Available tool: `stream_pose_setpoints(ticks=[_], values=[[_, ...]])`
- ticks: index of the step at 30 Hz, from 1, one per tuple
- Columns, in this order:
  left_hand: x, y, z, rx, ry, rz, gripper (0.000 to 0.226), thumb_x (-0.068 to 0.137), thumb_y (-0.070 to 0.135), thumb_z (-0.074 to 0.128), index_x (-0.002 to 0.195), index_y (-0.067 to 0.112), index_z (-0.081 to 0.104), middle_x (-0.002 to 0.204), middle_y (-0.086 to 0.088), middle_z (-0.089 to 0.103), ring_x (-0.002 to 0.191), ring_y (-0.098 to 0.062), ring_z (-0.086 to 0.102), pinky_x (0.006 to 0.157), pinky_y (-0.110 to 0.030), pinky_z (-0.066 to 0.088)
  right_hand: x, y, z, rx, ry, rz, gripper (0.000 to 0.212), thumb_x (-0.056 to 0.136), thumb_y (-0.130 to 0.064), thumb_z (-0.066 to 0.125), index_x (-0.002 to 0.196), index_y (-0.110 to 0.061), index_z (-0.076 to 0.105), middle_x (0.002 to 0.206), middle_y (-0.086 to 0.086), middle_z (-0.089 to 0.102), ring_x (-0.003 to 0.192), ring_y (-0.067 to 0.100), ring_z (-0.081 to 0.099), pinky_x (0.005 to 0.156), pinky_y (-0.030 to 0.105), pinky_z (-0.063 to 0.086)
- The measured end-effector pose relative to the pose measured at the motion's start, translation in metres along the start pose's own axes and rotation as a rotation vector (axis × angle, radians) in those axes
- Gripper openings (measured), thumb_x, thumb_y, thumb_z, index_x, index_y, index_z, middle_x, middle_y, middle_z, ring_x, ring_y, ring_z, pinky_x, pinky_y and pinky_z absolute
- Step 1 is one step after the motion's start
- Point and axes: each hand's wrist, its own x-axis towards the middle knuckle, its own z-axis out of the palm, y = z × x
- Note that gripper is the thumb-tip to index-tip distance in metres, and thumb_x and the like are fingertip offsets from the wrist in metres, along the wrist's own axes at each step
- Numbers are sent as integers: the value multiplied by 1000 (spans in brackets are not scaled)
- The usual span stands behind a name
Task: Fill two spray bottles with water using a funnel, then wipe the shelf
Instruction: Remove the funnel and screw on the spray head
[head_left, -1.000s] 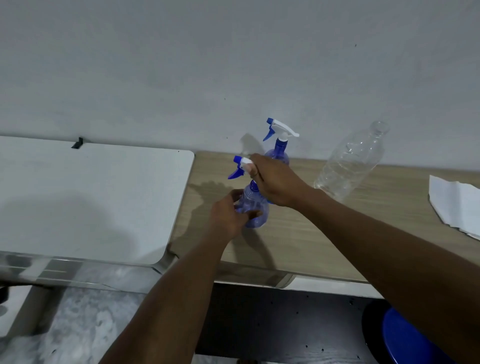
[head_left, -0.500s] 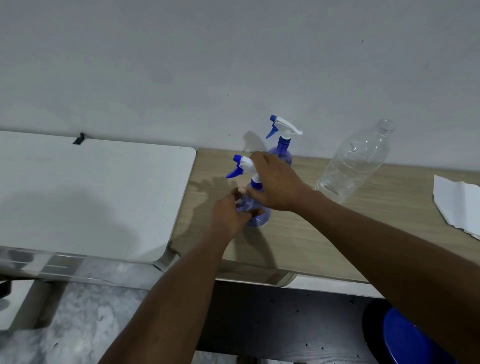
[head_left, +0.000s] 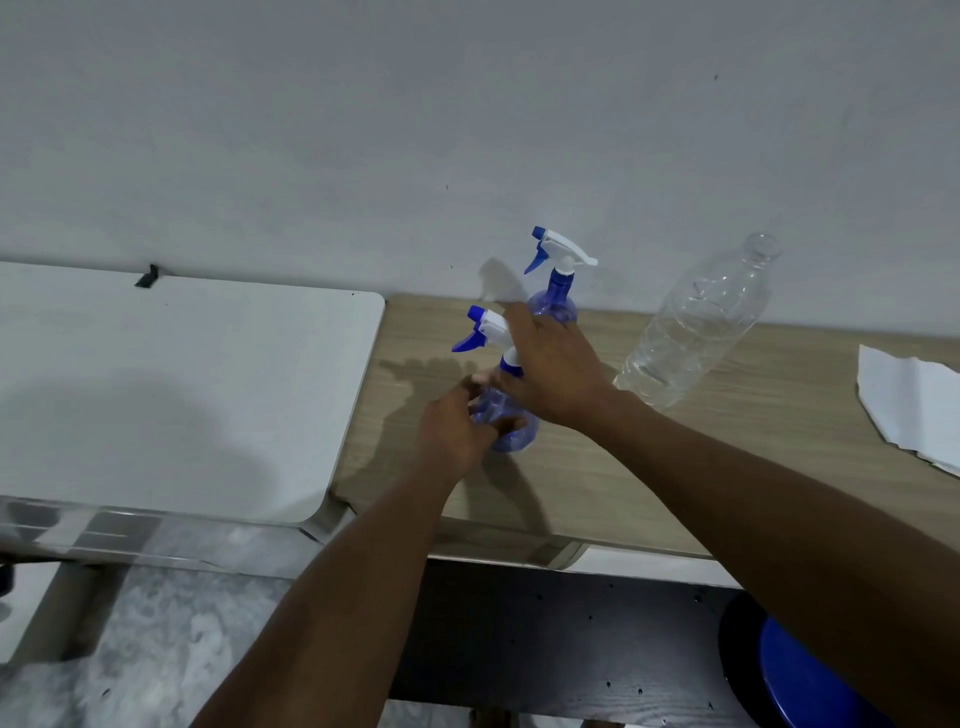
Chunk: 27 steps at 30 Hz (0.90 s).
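- Left hand (head_left: 451, 432) is curling around the body of the near spray bottle (head_left: 514, 440) on the wooden shelf (head_left: 597, 483).
- Right hand (head_left: 556, 375) is gripping its neck below the white trigger head (head_left: 483, 328).

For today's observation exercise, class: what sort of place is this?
Probably a plain indoor workroom or utility corner: a wooden shelf stands against a bare wall, with a white table beside it and a blue stool below.
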Motion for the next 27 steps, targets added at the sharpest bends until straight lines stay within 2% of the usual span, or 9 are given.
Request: stream_pose_setpoints(ticks=[4, 7, 9, 12, 15, 18, 20, 24, 27], values=[[1, 1, -1, -3, -25, 6, 70, 73, 35, 87, 134, 26, 53, 132, 5, 62, 117, -16, 62, 100, -38, 52, -1, 0, -3, 72, -70, 13, 41, 90, -24, 66, 121, -11, 43, 111, 10, 61, 87, 26, 61, 69, 37, 52], [-1, 4, 2, -7, -37, 9, 67, 74, 32, 87, 133, 24, 55, 132, 3, 62, 119, -18, 60, 102, -40, 51, -3, 2, 0, 13, -14, 50, 47, 89, -34, 70, 123, -13, 44, 109, 8, 65, 85, 25, 64, 66, 32, 48], [-1, 1, 2, -22, 2, 16, 58, 74, 30, 87, 124, 27, 58, 121, 9, 65, 114, -15, 63, 99, -39, 53, -4, 0, 2, 23, -1, 6, 48, 85, -35, 69, 121, -13, 45, 108, 8, 62, 86, 24, 61, 69, 37, 53], [-1, 0, 2, -7, 2, 22, 68, 69, 35, 90, 128, 29, 57, 125, 8, 65, 112, -13, 64, 98, -40, 54, -3, 2, -1, 48, -50, 32, 41, 88, -25, 66, 119, -13, 42, 107, 9, 62, 81, 25, 61, 69, 42, 56], [0, 0, 5, -4, 12, 22, 70, 69, 38, 90, 130, 27, 57, 127, 6, 66, 112, -13, 64, 99, -41, 53, -4, 3, 3, -9, -3, 65, 48, 88, -37, 69, 121, -14, 43, 103, 7, 65, 77, 22, 60, 63, 34, 51], [-1, -1, 4, -15, 32, 26, 62, 71, 35, 88, 126, 27, 59, 120, 7, 69, 104, -10, 66, 97, -39, 54, -5, 0, 4, 31, 5, 13, 48, 84, -33, 68, 119, -12, 44, 107, 9, 60, 86, 25, 59, 67, 37, 52], [1, -2, 4, 15, -1, 37, 69, 72, 35, 88, 132, 27, 55, 127, 8, 64, 105, -8, 62, 97, -35, 53, -5, 1, 1, 58, -34, 42, 42, 87, -24, 68, 120, -12, 43, 110, 9, 62, 86, 26, 62, 68, 37, 52], [0, -1, 6, 21, 7, 48, 68, 73, 36, 87, 133, 28, 55, 123, 13, 62, 109, -8, 61, 98, -34, 51, -6, 1, 2, -16, 31, 47, 46, 86, -32, 70, 119, -13, 46, 108, 7, 64, 86, 25, 65, 70, 38, 53], [-1, 0, 6, 2, 0, 35, 67, 73, 36, 87, 131, 28, 55, 129, 8, 64, 112, -12, 62, 99, -38, 52, -6, 2, 2, 46, -4, 36, 44, 86, -25, 68, 121, -12, 44, 109, 7, 61, 86, 25, 62, 71, 42, 56]])
